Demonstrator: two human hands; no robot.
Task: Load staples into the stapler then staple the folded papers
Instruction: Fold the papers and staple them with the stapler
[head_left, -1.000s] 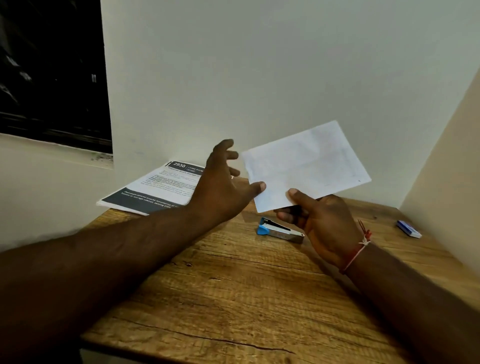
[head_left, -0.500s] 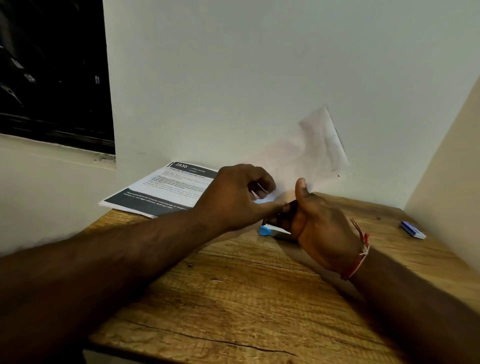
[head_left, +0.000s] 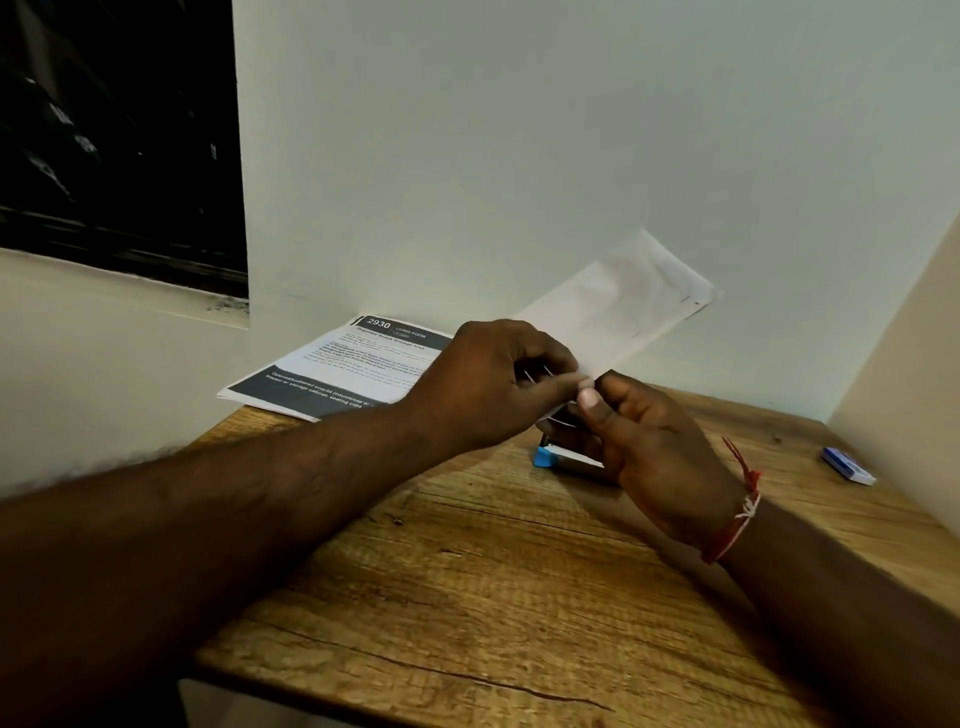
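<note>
Just above the stapler (head_left: 549, 457), the folded paper (head_left: 623, 306) is slanting up toward the wall. Both hands are pinching its near corner, the left hand (head_left: 488, 384) with curled fingers and the right hand (head_left: 654, 436) with its thumb on top. Left of the stapler, printed sheets (head_left: 337, 364) are lying on the wooden table (head_left: 467, 597). Well right of the stapler, a small blue box (head_left: 847, 466) is sitting.

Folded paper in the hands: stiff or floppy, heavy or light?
Probably fairly stiff: the folded paper juts up unsupported past the pinch without drooping. Likely very light: the left hand and right hand hold it by one corner.
</note>
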